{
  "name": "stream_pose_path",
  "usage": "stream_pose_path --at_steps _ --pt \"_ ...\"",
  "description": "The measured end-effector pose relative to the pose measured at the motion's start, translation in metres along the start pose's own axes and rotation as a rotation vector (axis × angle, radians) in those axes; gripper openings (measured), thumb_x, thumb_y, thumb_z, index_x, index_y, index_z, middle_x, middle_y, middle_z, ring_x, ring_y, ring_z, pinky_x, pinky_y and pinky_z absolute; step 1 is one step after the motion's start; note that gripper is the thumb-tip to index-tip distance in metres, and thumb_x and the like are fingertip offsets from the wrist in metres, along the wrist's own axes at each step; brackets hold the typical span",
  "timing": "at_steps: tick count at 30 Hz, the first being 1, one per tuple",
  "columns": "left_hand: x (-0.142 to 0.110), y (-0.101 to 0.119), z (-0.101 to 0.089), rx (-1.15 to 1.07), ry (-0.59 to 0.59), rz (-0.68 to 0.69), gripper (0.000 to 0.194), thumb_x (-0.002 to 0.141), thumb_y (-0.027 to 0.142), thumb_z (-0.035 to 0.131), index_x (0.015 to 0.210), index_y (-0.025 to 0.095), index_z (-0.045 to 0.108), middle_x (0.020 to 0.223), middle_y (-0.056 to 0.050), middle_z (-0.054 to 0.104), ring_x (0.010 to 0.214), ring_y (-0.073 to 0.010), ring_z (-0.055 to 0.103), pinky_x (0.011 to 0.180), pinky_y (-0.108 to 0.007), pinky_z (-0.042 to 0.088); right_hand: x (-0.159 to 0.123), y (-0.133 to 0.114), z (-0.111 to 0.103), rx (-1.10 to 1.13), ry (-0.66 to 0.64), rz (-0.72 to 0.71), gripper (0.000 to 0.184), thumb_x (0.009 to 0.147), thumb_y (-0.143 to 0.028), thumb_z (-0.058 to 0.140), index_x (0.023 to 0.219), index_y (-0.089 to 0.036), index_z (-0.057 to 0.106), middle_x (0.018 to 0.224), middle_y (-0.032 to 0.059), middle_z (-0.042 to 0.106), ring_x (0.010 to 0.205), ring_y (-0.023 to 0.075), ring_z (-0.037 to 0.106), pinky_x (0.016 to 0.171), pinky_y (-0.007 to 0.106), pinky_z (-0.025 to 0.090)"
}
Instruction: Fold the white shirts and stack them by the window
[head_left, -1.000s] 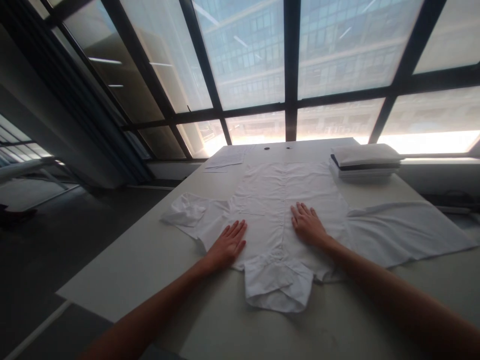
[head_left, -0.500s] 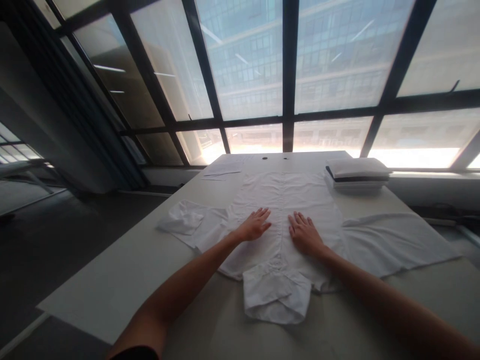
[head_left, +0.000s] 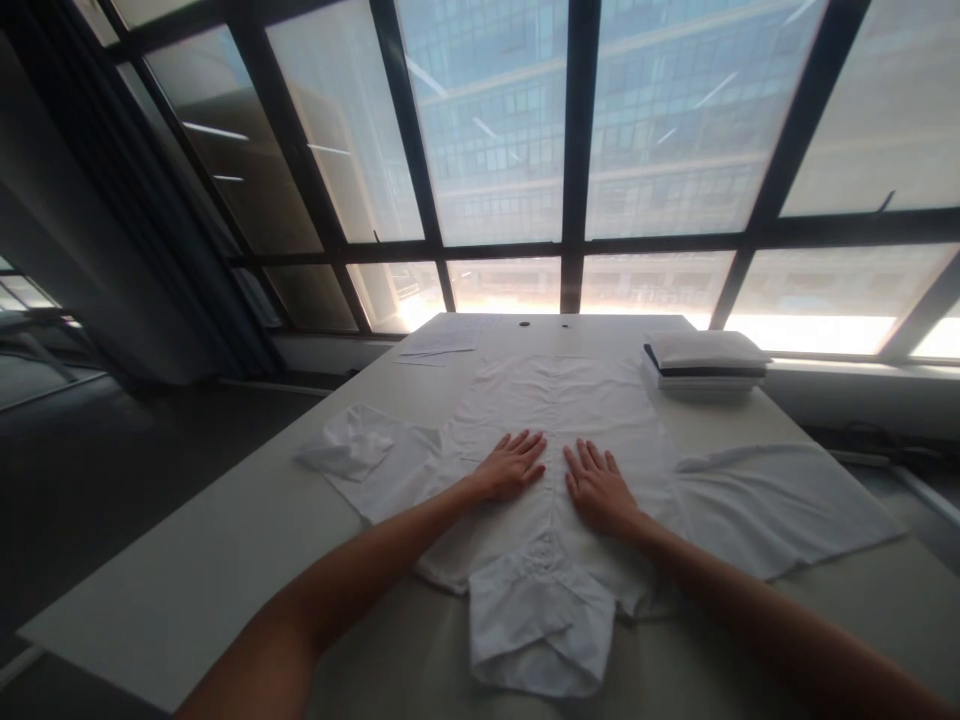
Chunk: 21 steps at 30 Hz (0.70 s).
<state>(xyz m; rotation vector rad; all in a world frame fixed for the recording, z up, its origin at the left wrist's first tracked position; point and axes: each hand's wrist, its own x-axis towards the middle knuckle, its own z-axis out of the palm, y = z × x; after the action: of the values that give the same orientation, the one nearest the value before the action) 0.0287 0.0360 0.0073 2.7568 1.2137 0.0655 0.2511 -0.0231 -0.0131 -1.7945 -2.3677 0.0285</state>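
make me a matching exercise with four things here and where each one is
1. left hand
2. collar
3. folded cloth stack
4. paper sheets

A. far right part of the table
B. far left part of the table
C. palm down on the white shirt
D. near end of the white shirt

Pairs: 1-C, 2-D, 3-A, 4-B

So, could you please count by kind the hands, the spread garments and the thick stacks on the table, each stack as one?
Hands: 2, left hand and right hand
Spread garments: 1, white garment
Thick stacks: 1, stack
Total: 4
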Motion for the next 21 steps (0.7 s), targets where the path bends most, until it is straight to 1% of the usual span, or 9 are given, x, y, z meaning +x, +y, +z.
stream_pose_path --at_steps 4,6,7,9,11,14,17,19,21 --pt "-0.023 0.01 0.002 0.003 -0.012 -0.018 0.064 0.106 0.057 0.023 0.162 0.026 0.02 0.168 -0.005 0.016 0.155 -0.0272 0.009 0.123 -0.052 0.01 -0.022 -0.008 0.0 0.016 -0.001 -0.035 0.06 0.104 -0.037 0.031 0.159 -0.014 0.033 0.165 0.0183 0.023 0.153 0.033 0.016 0.121 0.055 0.014" --pt "-0.026 0.012 0.001 -0.002 -0.041 -0.016 0.064 0.106 0.058 0.023 0.161 0.026 0.021 0.168 -0.006 0.016 0.155 -0.0291 0.01 0.123 -0.054 0.012 -0.025 -0.012 0.0 0.025 -0.003 -0.04 0.06 0.103 -0.036 0.032 0.158 -0.013 0.034 0.164 0.0196 0.024 0.152 0.0344 0.017 0.12 0.057 0.015" --pt "-0.023 0.012 0.0 -0.006 -0.054 -0.016 0.063 0.106 0.057 0.024 0.161 0.026 0.022 0.168 -0.007 0.017 0.155 -0.03 0.011 0.122 -0.055 0.014 -0.023 -0.015 -0.001 0.031 -0.006 -0.04 0.06 0.103 -0.036 0.032 0.157 -0.012 0.035 0.163 0.0206 0.025 0.152 0.0352 0.019 0.12 0.058 0.016" --pt "-0.009 0.012 -0.002 -0.005 -0.044 -0.031 0.059 0.107 0.049 0.024 0.16 0.024 0.026 0.167 -0.008 0.022 0.154 -0.03 0.016 0.121 -0.056 0.018 -0.011 -0.022 -0.003 0.05 0.001 -0.037 0.059 0.102 -0.033 0.031 0.156 -0.008 0.037 0.162 0.0217 0.027 0.152 0.0353 0.021 0.119 0.058 0.018" --pt "0.011 0.01 -0.003 0.015 0.017 -0.066 0.055 0.107 0.039 0.026 0.159 0.022 0.029 0.165 -0.008 0.026 0.153 -0.0286 0.018 0.121 -0.053 0.02 0.011 -0.029 -0.005 0.073 0.037 -0.046 0.059 0.102 -0.029 0.028 0.157 -0.006 0.033 0.163 0.0198 0.027 0.152 0.0323 0.02 0.12 0.055 0.019" --pt "0.034 0.006 -0.001 0.056 0.078 -0.136 0.056 0.104 0.029 0.033 0.159 0.018 0.03 0.165 -0.011 0.026 0.153 -0.0293 0.019 0.121 -0.052 0.022 0.045 -0.036 -0.003 0.104 0.064 -0.053 0.06 0.101 -0.024 0.026 0.159 -0.006 0.027 0.164 0.0164 0.024 0.153 0.0278 0.018 0.121 0.05 0.018" --pt "0.041 0.001 0.005 0.087 0.087 -0.168 0.056 0.103 0.026 0.031 0.158 0.017 0.031 0.165 -0.011 0.026 0.153 -0.0304 0.018 0.121 -0.053 0.022 0.064 -0.027 0.003 0.113 0.034 -0.098 0.059 0.104 -0.031 0.022 0.159 -0.008 0.028 0.164 0.0158 0.026 0.153 0.027 0.02 0.121 0.051 0.019" --pt "0.04 -0.002 0.008 0.098 0.099 -0.174 0.055 0.104 0.028 0.026 0.158 0.016 0.031 0.165 -0.011 0.026 0.153 -0.0296 0.018 0.122 -0.052 0.02 0.067 -0.01 0.006 0.103 0.015 -0.151 0.062 0.106 -0.041 0.021 0.159 -0.01 0.028 0.164 0.0143 0.026 0.153 0.0257 0.02 0.121 0.051 0.018" --pt "0.039 -0.003 0.01 0.095 0.104 -0.186 0.056 0.106 0.032 0.023 0.158 0.013 0.03 0.165 -0.011 0.026 0.153 -0.0287 0.019 0.122 -0.051 0.02 0.067 0.015 0.007 0.081 -0.009 -0.149 0.066 0.105 -0.048 0.021 0.159 -0.011 0.028 0.165 0.0135 0.024 0.153 0.0251 0.019 0.122 0.05 0.016"
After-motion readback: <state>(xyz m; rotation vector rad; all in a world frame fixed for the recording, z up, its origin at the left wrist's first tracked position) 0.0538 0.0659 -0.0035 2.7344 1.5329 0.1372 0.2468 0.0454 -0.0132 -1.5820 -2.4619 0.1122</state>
